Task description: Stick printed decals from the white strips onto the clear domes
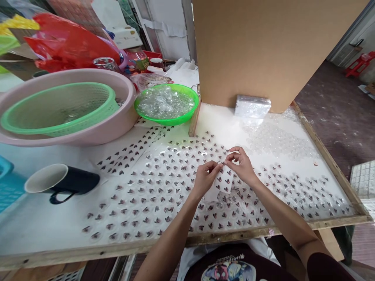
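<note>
Nearly closed, the left hand [207,176] is pinching a sheet [226,182]; the right hand [241,166] is pinching at its top, exact hold unclear. Discs [135,212] are covering the worktop [49,222].

The small piece pinched between the left hand [203,177] and right hand [243,166] is too tiny to identify, and the left hand hides part of the white sheet [227,181] just below. Around both hands, the dark prints [134,212] are too fine to read. Far left of them, the blue basket [10,189] is cut off; beyond them, the cardboard panel [263,47] leaves the top edge.
</note>
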`<state>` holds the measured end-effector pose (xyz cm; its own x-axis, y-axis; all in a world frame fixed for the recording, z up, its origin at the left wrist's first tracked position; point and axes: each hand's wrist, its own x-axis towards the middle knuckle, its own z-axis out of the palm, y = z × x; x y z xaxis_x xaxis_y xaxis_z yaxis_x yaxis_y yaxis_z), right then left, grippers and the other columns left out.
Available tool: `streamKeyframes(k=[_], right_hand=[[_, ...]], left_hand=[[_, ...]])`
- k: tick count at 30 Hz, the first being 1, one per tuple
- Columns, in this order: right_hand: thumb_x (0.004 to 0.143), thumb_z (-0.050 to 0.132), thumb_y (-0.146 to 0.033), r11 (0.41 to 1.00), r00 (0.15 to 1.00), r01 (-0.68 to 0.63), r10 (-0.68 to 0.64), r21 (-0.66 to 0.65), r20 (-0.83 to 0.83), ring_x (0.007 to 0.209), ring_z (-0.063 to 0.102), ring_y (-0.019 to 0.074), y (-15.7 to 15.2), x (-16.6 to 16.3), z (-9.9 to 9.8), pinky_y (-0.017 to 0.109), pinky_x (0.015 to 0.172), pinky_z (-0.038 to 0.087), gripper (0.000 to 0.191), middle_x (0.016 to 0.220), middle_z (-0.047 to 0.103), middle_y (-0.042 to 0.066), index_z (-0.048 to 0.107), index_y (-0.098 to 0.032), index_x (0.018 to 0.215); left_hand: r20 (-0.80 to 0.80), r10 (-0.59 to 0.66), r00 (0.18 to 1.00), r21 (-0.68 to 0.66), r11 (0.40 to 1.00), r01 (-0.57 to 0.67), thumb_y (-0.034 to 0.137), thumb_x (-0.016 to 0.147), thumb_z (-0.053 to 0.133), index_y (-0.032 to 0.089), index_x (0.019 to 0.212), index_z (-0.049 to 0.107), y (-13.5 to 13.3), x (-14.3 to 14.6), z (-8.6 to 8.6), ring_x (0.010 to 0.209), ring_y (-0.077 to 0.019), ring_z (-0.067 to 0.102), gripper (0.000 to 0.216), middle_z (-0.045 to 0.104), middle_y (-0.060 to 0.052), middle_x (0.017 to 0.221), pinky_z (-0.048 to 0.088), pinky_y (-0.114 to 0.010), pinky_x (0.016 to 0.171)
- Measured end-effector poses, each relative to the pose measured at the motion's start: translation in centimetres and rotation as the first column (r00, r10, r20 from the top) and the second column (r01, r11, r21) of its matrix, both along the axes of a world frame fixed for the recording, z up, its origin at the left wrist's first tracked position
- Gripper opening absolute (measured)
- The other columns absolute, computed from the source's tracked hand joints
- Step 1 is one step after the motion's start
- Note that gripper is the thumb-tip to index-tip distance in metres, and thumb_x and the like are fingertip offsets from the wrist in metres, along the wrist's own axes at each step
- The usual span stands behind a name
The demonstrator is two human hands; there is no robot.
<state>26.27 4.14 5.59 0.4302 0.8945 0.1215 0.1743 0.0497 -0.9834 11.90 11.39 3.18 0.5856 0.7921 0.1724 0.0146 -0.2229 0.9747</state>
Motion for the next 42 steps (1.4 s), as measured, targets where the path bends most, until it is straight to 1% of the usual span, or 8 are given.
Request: streamKeyframes(k=[6,11,16,22,30,36,39,42], right_hand=[[0.079,0.07,-0.033,0.985,0.994,0.109,-0.107,0.133,-0.025,0.078,0.06,0.0161,-0.2,0.1,0.1,0.035,0.083,0.046,0.04,0.079,0.062,-0.003,0.04,-0.026,0.104],[0.077,0.07,-0.034,0.938,0.957,0.291,-0.283,0.188,-0.069,0.082,0.061,0.0159,0.2,5.4,0.1,0.035,0.083,0.048,0.046,0.083,0.063,-0.002,0.035,-0.028,0.107],[0.065,0.068,-0.031,0.899,0.91,0.413,-0.407,-0.144,0.075,0.074,0.061,0.018,0.0,12.3,-2.4,0.031,0.067,0.045,0.056,0.076,0.064,-0.002,0.031,-0.025,0.107],[0.062,0.063,-0.03,0.832,0.915,0.402,-0.348,-0.381,0.205,0.069,0.058,0.0185,-0.6,13.6,-4.5,0.026,0.055,0.039,0.057,0.075,0.067,-0.002,0.032,-0.024,0.11],[0.066,0.056,-0.022,0.835,0.896,0.395,-0.256,-0.383,0.364,0.07,0.06,0.0193,0.2,13.3,-6.0,0.029,0.064,0.044,0.049,0.07,0.062,-0.005,0.035,-0.024,0.11],[0.072,0.056,-0.017,0.83,0.743,0.435,-0.112,-0.349,0.659,0.076,0.061,0.021,0.3,12.8,-6.1,0.042,0.091,0.037,0.046,0.078,0.061,-0.002,0.038,-0.023,0.114],[0.072,0.058,-0.016,0.837,0.729,0.426,-0.094,-0.343,0.678,0.079,0.061,0.0213,-0.1,12.6,-6.1,0.045,0.095,0.033,0.05,0.09,0.063,0.001,0.039,-0.022,0.118],[0.073,0.055,-0.015,0.847,0.766,0.375,-0.055,-0.376,0.64,0.071,0.061,0.0182,-0.7,12.1,-6.0,0.045,0.096,0.032,0.05,0.078,0.064,-0.004,0.04,-0.023,0.12]], left_hand=[[-0.015,-0.059,0.998,-0.018,0.998,0.059,0.041,0.087,0.059,0.017,0.07,0.056,-0.2,0.0,0.1,0.055,-0.0112,0.04,0.03,0.048,0.003,0.059,0.032,-0.024,0.053],[-0.014,-0.012,1.0,-0.016,1.0,0.012,0.04,0.089,0.057,0.018,0.064,0.049,-0.1,-0.1,0.1,0.054,-0.0104,0.033,0.034,0.038,0.004,0.057,0.027,-0.024,0.051],[0.003,0.013,1.0,-0.028,1.0,-0.013,0.04,0.088,0.057,0.018,0.065,0.051,0.0,-0.2,0.1,0.053,-0.0104,0.032,0.033,0.038,0.004,0.057,0.027,-0.024,0.051],[-0.015,-0.006,1.0,-0.042,0.999,0.005,0.041,0.088,0.057,0.018,0.065,0.051,0.0,-0.2,0.0,0.053,-0.0104,0.033,0.034,0.039,0.003,0.056,0.026,-0.024,0.05],[-0.016,-0.007,1.0,-0.033,0.999,0.006,0.039,0.088,0.058,0.018,0.065,0.052,0.1,-0.1,0.0,0.053,-0.0102,0.034,0.032,0.039,0.004,0.056,0.027,-0.024,0.05],[-0.004,-0.004,1.0,-0.02,1.0,0.004,0.043,0.088,0.058,0.018,0.064,0.051,0.2,-0.1,-0.2,0.052,-0.01,0.032,0.035,0.037,0.004,0.055,0.026,-0.023,0.049],[-0.006,-0.007,1.0,-0.023,1.0,0.006,0.044,0.087,0.058,0.018,0.065,0.052,0.2,-0.1,-0.3,0.052,-0.0103,0.033,0.035,0.039,0.004,0.056,0.027,-0.023,0.049],[-0.001,-0.004,1.0,-0.02,1.0,0.004,0.046,0.087,0.059,0.018,0.064,0.053,0.3,0.0,-0.4,0.051,-0.0105,0.034,0.036,0.04,0.003,0.055,0.028,-0.023,0.049]])
